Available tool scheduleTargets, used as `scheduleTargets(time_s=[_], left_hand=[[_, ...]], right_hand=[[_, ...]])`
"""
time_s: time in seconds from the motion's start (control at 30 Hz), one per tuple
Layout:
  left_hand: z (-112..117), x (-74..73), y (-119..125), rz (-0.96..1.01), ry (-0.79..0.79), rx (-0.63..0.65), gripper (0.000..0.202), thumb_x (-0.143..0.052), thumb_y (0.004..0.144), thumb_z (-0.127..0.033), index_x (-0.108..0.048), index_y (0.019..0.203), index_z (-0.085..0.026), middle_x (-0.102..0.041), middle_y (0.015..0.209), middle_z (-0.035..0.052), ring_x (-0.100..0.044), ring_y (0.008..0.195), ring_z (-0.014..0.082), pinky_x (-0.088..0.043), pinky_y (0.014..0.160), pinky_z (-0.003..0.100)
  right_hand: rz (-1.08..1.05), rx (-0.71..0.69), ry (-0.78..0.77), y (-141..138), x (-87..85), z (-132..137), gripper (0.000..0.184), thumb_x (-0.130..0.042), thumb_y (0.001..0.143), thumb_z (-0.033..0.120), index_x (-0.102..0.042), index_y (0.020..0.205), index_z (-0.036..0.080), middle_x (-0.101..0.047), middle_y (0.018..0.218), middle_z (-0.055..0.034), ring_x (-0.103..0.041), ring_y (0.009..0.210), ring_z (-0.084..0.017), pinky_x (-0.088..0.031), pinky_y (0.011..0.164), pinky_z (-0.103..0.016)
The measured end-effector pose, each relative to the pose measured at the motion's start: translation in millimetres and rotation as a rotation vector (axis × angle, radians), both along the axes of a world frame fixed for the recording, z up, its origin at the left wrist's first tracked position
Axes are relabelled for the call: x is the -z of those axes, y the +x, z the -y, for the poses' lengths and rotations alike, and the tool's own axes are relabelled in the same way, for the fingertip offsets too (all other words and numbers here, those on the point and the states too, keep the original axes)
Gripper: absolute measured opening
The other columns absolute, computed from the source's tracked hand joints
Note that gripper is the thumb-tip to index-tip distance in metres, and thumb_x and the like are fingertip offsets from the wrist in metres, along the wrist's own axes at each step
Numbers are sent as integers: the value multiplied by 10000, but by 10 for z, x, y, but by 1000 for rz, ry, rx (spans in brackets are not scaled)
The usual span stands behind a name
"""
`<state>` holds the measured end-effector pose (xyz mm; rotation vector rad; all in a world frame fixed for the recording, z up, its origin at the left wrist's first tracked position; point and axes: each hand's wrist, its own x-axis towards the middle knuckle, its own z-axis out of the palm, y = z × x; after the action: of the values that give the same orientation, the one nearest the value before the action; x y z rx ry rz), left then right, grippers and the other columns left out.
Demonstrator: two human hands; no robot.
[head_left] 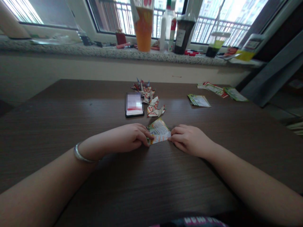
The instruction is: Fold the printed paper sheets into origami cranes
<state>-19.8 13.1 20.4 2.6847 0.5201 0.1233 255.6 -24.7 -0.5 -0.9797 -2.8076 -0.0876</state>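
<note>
So, head view, the only one here. The L hand [129,137] and R hand [189,138] are both down on the brown table [71,110], w/ a small printed paper [159,130] right between them. The L fingers are curled and closed on the paper's near L corner. The R fingers are closed on its near R corner. The paper's far tip points away from both hands. It looks like the near edge is a fold being pressed flat, but the paper is small in this view, so not 100% sure.

My tips for a good fold, judging from this:
- Line up the 2 corners first, then press.
- Start in the middle btw the hands and slide out to each side.
- Use a nail tip to make the line sharp.
- Hold the paper flat on the table so it can't slip.
- Go slow. This thin paper prob. tears or bends crooked if pulled.

Other stuff: a shiny bracelet [81,155] sits on the L wrist. Just past the L hand lies a phone [134,105], face up. Next to it, past the gap btw the hands, is a row of little folded paper shapes [149,97]. Farther off, past the R hand, is a small stack of sheets [199,100]. Way beyond both hands is a stone ledge [71,49] w/ an orange cup [143,28] and some bottles by the window.
</note>
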Motion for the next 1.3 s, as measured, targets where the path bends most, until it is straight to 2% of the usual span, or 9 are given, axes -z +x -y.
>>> scheduleTargets(time_s=[0.13,0.3,0.43,0.53,0.67,0.8,0.97,1.1,1.3], left_hand=[[56,27,35,27,56,-62,359,-468,775,-15,-707,920,-240,-699,1050,-15,-600,1028,157,-448,971,302],[197,79,166,-20,324,-124,311,-489,875,-159,-648,1122,-261,-649,939,53,-582,921,204,-491,800,328],[291,122,237,-54,453,-120,304,-509,907,-282,-590,1199,-258,-604,979,74,-572,914,225,-491,841,391],[305,140,251,-41,470,-131,323,-519,909,-318,-560,1225,-265,-597,1053,69,-563,1005,246,-459,935,441],[285,139,247,-8,493,-123,285,-493,924,-282,-574,1195,-253,-618,1057,65,-558,1086,248,-410,1013,468],[281,134,241,20,501,-140,254,-491,910,-228,-611,1133,-236,-641,1088,63,-580,1096,229,-406,1030,450],[293,143,242,68,500,-166,228,-484,894,-187,-648,1051,-215,-681,1099,46,-609,1092,201,-273,1134,475],[291,149,242,95,484,-168,189,-489,897,-199,-663,969,-201,-695,1106,44,-601,1123,197,-249,1151,461],[262,158,226,116,428,-178,146,-517,904,-233,-653,923,-182,-679,1159,61,-581,1164,189,-247,1161,443]], right_hand=[[-146,28,-21,10,6,-30,175,-520,894,222,-693,901,201,-680,920,-46,-581,850,-179,-466,763,-311],[-407,110,-12,41,20,-144,182,-535,860,151,-688,949,195,-680,971,-54,-585,914,-181,-472,846,-346],[-481,111,-43,50,41,-208,229,-546,847,145,-671,1027,213,-664,1053,-65,-586,993,-199,-466,905,-399],[-484,92,-63,31,42,-201,264,-541,847,139,-664,1063,228,-649,1096,-72,-580,1036,-207,-461,926,-420],[-481,77,-48,11,20,-164,282,-543,843,132,-660,1078,235,-616,1188,-85,-553,1111,-218,-436,968,-445],[-466,46,-62,16,-2,-157,281,-550,851,152,-655,1099,230,-605,1212,-87,-542,1133,-212,-427,983,-438],[-418,-43,-73,23,-2,-182,254,-620,842,264,-661,1088,217,-625,1198,-87,-521,1170,-230,-412,1006,-455],[-369,-87,-103,24,-11,-175,296,-672,809,342,-671,1082,229,-637,1195,-79,-490,1214,-250,-412,1014,-471],[-345,-116,-128,37,-8,-162,272,-663,815,285,-682,1082,240,-664,1163,-48,-469,1234,-239,-427,1010,-449]])
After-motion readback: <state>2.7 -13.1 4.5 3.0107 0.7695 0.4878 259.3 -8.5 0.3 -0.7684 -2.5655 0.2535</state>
